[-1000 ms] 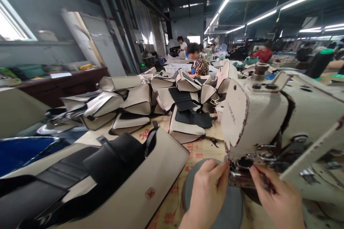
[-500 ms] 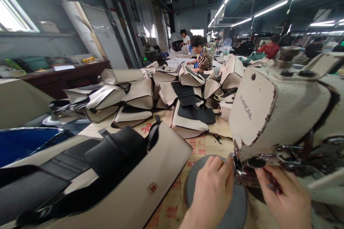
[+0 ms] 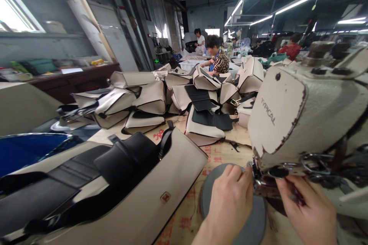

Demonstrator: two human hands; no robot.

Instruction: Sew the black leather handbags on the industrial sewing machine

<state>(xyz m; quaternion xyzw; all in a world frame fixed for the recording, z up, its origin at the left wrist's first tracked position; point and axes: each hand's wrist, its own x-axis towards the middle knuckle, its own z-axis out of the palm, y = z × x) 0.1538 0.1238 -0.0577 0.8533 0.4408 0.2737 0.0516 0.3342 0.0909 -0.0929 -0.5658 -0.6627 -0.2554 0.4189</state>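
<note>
Both hands are at the needle end of a cream sewing machine point(image 3: 276, 107) lettered "TYPICAL". My left hand point(image 3: 231, 195) is closed, its thumb and fingertips pinched beside the metal needle parts; what they grip, if anything, is too small to see. On the other side, my right hand point(image 3: 309, 206) reaches under the machine head with thumb and index finger close together. A small dark reddish object point(image 3: 297, 195) is tucked within its curled fingers; its kind is unclear. Beneath my left hand lies a round grey disc point(image 3: 211, 187).
A large beige and black handbag point(image 3: 143, 199) lies at the left front. Several more handbags point(image 3: 149, 97) are piled behind it on the wooden table point(image 3: 215, 159). A blue-lined container point(image 3: 28, 147) stands at far left. A co-worker point(image 3: 220, 61) sits beyond the pile.
The view has shifted slightly, so the machine sits a little further right. Both hands keep their places at the needle area, with hardly any movement of the fingers.
</note>
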